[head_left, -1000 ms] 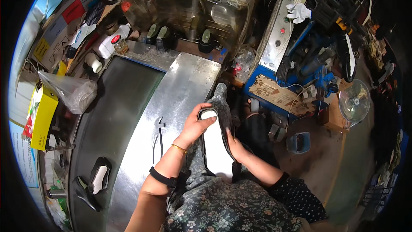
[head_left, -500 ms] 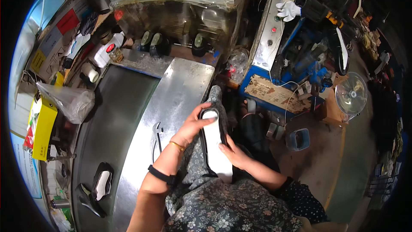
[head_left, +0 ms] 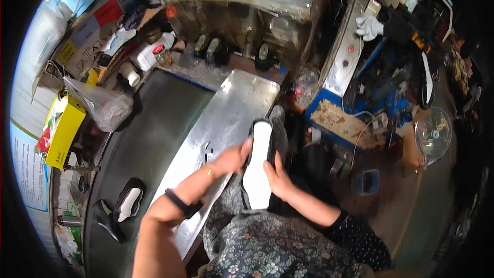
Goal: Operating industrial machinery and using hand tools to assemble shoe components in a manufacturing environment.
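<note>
An unfinished black shoe point(head_left: 259, 167) lies sole-up over my lap, its long white insole board facing me and dark upper edges folded up round it. My right hand point(head_left: 279, 177) grips its right side, thumb on the white board. Against the left edge, near the toe end, my left hand point(head_left: 232, 158) is closed with fingers together; it is slightly blurred and the fingertips are partly hidden. Beside that hand, a pair of pincers point(head_left: 207, 150) rests on the metal tabletop point(head_left: 247, 92), mostly covered by my hand.
Left of the metal top runs a dark belt point(head_left: 159, 118) carrying a white-soled shoe point(head_left: 130, 201) and a dark shoe piece point(head_left: 109, 221). Several dark shoes point(head_left: 216, 51) stand at the back. A yellow box point(head_left: 67, 134) and plastic bag point(head_left: 105, 108) sit left; a blue-edged machine point(head_left: 334, 118) stands right.
My left hand has come off the top of the toe and slid down to the shoe's left edge. The shoe has tilted slightly, and the whole view has shifted.
</note>
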`<state>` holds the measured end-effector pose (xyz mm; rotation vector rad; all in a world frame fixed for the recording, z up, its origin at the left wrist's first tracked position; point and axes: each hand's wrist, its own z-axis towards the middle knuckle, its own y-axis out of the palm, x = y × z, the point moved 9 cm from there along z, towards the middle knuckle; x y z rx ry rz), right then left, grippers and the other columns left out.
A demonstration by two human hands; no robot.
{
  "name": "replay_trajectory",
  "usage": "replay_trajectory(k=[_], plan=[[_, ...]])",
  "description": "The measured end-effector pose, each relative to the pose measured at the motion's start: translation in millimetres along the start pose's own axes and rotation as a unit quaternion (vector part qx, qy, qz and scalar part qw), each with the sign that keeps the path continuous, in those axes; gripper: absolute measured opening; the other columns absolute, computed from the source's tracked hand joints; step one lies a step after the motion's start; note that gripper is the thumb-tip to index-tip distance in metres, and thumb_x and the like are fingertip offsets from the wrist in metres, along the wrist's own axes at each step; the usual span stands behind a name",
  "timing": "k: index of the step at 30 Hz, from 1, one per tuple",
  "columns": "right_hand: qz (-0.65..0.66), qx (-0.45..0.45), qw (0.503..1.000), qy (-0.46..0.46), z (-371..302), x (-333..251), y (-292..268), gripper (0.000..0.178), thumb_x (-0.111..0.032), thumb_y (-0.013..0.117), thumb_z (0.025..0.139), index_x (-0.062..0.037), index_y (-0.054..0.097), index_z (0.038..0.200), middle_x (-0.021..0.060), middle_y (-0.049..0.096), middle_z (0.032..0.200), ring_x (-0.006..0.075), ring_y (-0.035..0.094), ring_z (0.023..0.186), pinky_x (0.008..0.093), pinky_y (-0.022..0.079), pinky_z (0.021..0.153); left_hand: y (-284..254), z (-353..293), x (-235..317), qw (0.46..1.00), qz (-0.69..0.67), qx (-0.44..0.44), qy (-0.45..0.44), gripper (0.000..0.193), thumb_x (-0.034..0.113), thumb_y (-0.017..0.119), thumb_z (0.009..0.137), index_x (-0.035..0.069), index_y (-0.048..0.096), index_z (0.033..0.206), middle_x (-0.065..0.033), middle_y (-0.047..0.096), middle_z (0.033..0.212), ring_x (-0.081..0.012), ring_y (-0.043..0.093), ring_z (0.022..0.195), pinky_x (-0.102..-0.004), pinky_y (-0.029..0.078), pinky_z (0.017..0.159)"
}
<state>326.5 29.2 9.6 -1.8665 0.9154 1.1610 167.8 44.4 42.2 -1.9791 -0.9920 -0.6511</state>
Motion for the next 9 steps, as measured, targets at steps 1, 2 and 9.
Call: replay_trajectory(k=[1,2,9], plan=[[0.06,0.008,0.998,-0.017,3,18,-3,0.084,-0.05,0.042,0.1,0.0098,0.011,0.15,0.0347,0.026,0.151,0.0421,0.026,0.143,0.0418,0.023,0.116,11,-24,18,0.999,0.002,-0.047,0.009,0.079,0.065,0.022,0.099,0.0,0.049,0.136,-0.0248,0.068,0.093,-0.0209,0.066,0.057,-0.0392,0.053,0.075],[0.104,0.033,0.993,-0.051,5,27,-2,0.081,-0.049,0.041,0.101,0.0097,0.012,0.15,0.0335,0.026,0.152,0.0403,0.025,0.144,0.0416,0.022,0.117,27,-34,-1,0.999,0.015,-0.036,-0.001,0.083,0.064,0.021,0.099,-0.005,0.048,0.135,-0.0234,0.069,0.091,-0.0219,0.067,0.057,-0.0395,0.053,0.076],[0.111,0.061,0.991,-0.051,-13,-13,-4,0.079,-0.043,0.044,0.101,0.0083,0.009,0.15,0.0309,0.024,0.154,0.041,0.027,0.143,0.0413,0.025,0.115,24,-65,28,0.905,0.323,0.261,0.097,0.044,0.041,0.044,0.099,0.0,0.058,0.09,-0.0207,0.062,0.058,-0.0391,0.065,0.057,-0.0482,0.051,0.05]])
